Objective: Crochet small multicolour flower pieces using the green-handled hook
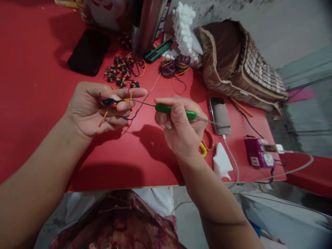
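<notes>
My right hand is closed round the green handle of a crochet hook, whose thin metal shaft points left. Between the thumb and fingers of my left hand is a small multicoloured crochet piece, dark with purple and orange. The hook's tip meets orange yarn at this piece, beside my left index finger. A strand of yarn runs from my left hand up to a wound yarn bundle. Behind my left hand lie several finished-looking crochet pieces in the same colours.
On the red table lie a black phone, a green box cutter, scissors, a charging phone, crumpled tissue and a purple power box. A metal flask and a brown bag stand behind.
</notes>
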A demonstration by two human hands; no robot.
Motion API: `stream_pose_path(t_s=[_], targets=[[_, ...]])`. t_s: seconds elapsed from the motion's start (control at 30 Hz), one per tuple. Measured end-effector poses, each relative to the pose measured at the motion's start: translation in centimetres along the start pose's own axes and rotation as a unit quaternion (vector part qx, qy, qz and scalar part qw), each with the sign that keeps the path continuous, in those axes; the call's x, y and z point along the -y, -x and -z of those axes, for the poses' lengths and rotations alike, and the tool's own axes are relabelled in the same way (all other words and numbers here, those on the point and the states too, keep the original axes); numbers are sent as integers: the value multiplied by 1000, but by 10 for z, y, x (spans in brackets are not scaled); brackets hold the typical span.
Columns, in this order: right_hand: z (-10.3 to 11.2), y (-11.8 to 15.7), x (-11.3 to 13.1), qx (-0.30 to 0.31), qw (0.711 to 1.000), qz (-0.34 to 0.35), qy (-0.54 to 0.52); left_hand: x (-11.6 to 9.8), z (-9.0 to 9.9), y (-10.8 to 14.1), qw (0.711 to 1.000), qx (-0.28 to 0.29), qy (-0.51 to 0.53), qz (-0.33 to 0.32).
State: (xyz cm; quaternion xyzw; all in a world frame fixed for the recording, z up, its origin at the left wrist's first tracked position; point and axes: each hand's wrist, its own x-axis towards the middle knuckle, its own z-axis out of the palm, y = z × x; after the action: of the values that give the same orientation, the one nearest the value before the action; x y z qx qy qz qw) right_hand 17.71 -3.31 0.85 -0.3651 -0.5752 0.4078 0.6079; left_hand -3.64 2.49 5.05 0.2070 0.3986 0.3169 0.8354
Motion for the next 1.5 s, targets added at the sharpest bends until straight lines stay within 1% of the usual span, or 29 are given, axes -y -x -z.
stream_pose_path(t_s=[0.03,0.1,0.2,0.27,0.3,0.33,0.37,0.47,0.53,0.63,0.77,0.9,0.97,1.07,1.17,1.33,1.5], targets=[[0,-1,0,-1,999,15,-29,-1,0,0,1000,2,-8,11],[-1,-5,-1,1,996,41,-83,-3,4,-1,999,29,-16,18],[-5,-8,-2,8,993,29,-116,1,8,-1,995,93,-20,-11],[-7,-9,-4,13,990,3,-138,7,6,1,992,118,-31,-44],[-8,-8,-5,14,989,-9,-145,11,3,2,991,113,-38,-66],[-9,-7,-7,14,989,-18,-149,15,0,3,990,94,-29,-96],[-10,-6,-9,12,989,-22,-148,20,-3,4,990,80,-23,-113],[-13,-4,-15,-1,990,-10,-138,30,-10,2,986,37,-26,-161],[-15,-5,-16,-18,990,-8,-137,33,-11,-1,981,28,-31,-191],[-15,-6,-16,-31,989,-18,-145,35,-10,-3,976,30,-44,-212],[-13,-8,-17,-32,990,-22,-132,34,-9,-1,973,22,-52,-226],[-12,-10,-17,-46,991,-52,-114,33,-10,-1,968,5,-83,-236],[-13,-11,-16,-52,990,-66,-114,33,-10,-2,969,2,-74,-236],[-13,-12,-16,-46,990,-57,-117,33,-10,-4,972,10,-46,-231],[-10,-10,-20,-34,991,-45,-122,33,-8,-4,974,19,-63,-216],[-8,-5,-23,-26,993,-28,-107,32,-2,-6,977,57,-76,-193],[-11,-3,-20,-23,994,-16,-103,35,3,-9,983,43,-49,-169]])
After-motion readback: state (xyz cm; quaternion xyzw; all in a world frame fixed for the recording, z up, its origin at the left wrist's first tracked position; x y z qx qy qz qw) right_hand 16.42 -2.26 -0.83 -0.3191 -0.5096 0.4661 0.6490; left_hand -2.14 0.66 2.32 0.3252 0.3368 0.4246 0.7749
